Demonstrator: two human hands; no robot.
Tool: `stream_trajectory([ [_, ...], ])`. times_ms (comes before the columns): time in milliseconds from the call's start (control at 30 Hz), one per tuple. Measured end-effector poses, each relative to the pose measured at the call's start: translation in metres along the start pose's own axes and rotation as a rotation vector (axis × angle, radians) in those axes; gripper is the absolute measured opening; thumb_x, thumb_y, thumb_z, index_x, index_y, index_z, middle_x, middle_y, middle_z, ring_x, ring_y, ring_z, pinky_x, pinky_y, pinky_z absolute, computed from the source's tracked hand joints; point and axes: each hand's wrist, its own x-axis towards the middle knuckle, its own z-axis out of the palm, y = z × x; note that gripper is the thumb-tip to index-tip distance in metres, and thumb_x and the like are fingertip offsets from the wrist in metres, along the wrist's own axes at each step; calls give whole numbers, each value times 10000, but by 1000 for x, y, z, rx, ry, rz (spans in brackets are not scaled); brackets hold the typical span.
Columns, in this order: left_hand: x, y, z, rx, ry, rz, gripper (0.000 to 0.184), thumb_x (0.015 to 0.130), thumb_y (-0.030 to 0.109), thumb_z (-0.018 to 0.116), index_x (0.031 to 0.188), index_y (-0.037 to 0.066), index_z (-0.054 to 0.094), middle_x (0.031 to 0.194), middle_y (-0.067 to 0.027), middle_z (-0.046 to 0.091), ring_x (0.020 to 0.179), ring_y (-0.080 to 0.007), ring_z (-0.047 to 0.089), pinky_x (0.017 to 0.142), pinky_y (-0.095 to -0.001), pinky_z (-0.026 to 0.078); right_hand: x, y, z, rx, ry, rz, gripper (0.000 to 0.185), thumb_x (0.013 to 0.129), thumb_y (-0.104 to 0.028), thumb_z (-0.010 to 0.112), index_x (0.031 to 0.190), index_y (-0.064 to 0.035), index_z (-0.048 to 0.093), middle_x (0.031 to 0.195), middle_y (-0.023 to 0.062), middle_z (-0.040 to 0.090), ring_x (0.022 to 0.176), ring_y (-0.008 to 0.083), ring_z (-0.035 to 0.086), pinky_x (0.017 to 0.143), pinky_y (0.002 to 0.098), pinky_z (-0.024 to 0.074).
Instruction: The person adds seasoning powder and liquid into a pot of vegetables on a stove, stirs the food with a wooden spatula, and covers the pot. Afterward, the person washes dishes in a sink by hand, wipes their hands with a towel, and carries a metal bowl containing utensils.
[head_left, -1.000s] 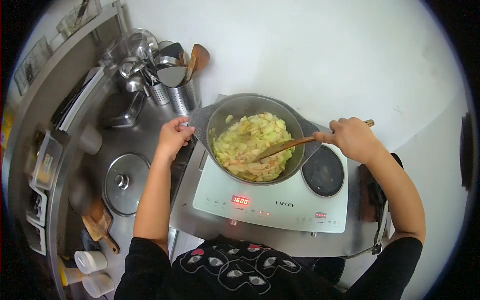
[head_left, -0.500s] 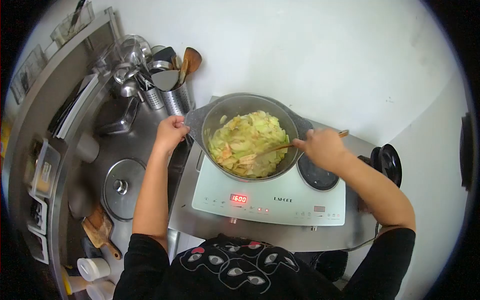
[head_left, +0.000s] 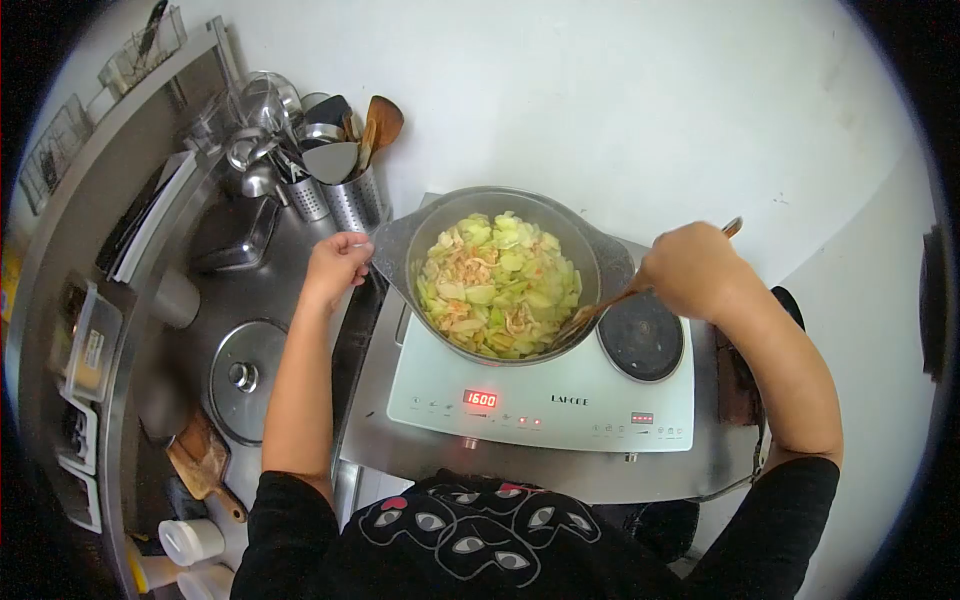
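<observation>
A grey pot [head_left: 590,250] stands on the left plate of a pale green electric cooktop [head_left: 540,405], whose display glows 1600. Inside lie sliced light-green vegetables [head_left: 500,270] mixed with pale brownish pieces that look like meat. My left hand [head_left: 338,266] pinches the end of the pot's left handle [head_left: 395,245]. Past the pot's right rim, my right hand [head_left: 697,268] is wrapped round the handle of a wooden spatula [head_left: 622,296]. The spatula's lower end is down in the food at the pot's right side, partly covered by it.
At the back left, steel holders [head_left: 355,203] carry several ladles and spatulas. A glass lid [head_left: 250,385] and a wooden cutting board [head_left: 205,465] lie on the left counter, with white tubs [head_left: 192,541] nearer me. The cooktop's right plate [head_left: 641,340] bears no pot.
My right hand has moved right and slightly up, drawing the spatula from the middle of the food to the pot's right side. The food has shifted, showing more brownish pieces. My left hand stays.
</observation>
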Motion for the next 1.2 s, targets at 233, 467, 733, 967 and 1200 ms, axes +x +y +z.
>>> stream_trajectory([
  [233, 5, -4, 6, 13, -21, 35, 260, 726, 18, 662, 948, -18, 534, 688, -39, 564, 559, -101, 539, 498, -230, 465, 31, -52, 87, 135, 153, -27, 341, 827, -126, 476, 1118, -259, 594, 823, 100, 583, 770, 245, 617, 607, 363, 498],
  [467, 8, -2, 4, 48, -68, 45, 252, 730, 33, 664, 937, -2, 525, 696, -32, 566, 562, -93, 537, 496, -221, 461, 56, -71, 115, 253, 304, 179, 261, 826, -127, 487, 1049, -171, 613, 839, 114, 600, 767, 278, 623, 611, 356, 503],
  [733, -7, -8, -3, -9, 13, 48, 305, 739, 37, 666, 1009, -10, 532, 708, -32, 587, 574, -91, 543, 506, -217, 470, 0, -24, 33, 140, 118, 109, 338, 800, -84, 488, 1081, -228, 611, 695, 99, 599, 715, 255, 621, 598, 372, 503],
  [967, -23, -14, 5, -176, 40, 40, 343, 743, 4, 653, 1050, 6, 501, 701, -49, 585, 580, -98, 549, 505, -221, 470, 88, -19, 66, 181, 409, 206, 338, 789, -76, 493, 1074, -220, 606, 728, 104, 607, 736, 272, 624, 594, 386, 500],
  [1200, -24, -13, 13, -185, 107, 68, 351, 730, -48, 642, 1042, -2, 489, 730, -57, 586, 580, -107, 548, 499, -219, 458, 41, -33, 54, 219, 160, 64, 408, 792, -56, 478, 1140, -243, 582, 762, 100, 619, 754, 269, 630, 627, 383, 511],
])
